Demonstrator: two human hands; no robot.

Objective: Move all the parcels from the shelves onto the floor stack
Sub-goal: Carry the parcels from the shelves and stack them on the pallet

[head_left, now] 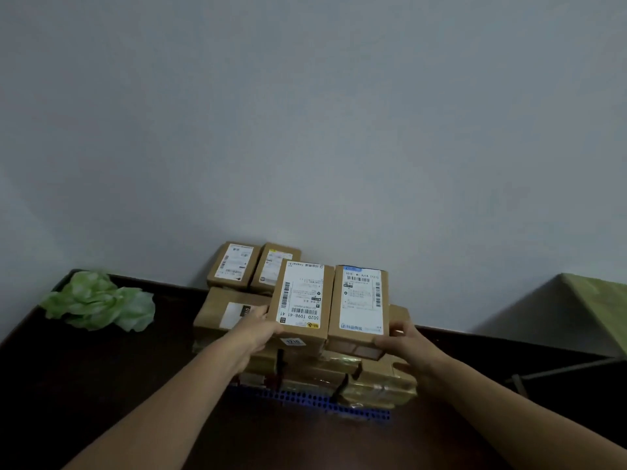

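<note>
— Fingers first: what's hidden?
— Quite a bit. The left hand (261,329) clamps the left edge of the left parcel (300,300), with its fingertips tucked behind the box and out of sight. The right hand (403,340) wraps the near right corner of the right parcel (361,303). Its thumb is on the front edge and the other fingers curl round the side (partly hidden too).
— Where are the two boxes?
— Side by side, touching, white labels up, over the top of the floor stack (339,371). I can't tell whether their undersides rest on it or hang just above.
— Anything unreadable?
— Most label print is too small. The lower stack layers are dim with tape glare, so the count is unclear. A blue grid strip (315,400) pokes out under the stack's near edge, the rest covered.
— Surroundings?
— Two back parcels (234,264) sit by the grey wall (305,113), partly blocked by the held pair. A crumpled green bag (98,300) lies on the dark floor (84,385) to the left, well apart. A green-topped thing (597,300) is cut off at the right edge (can't identify it).
</note>
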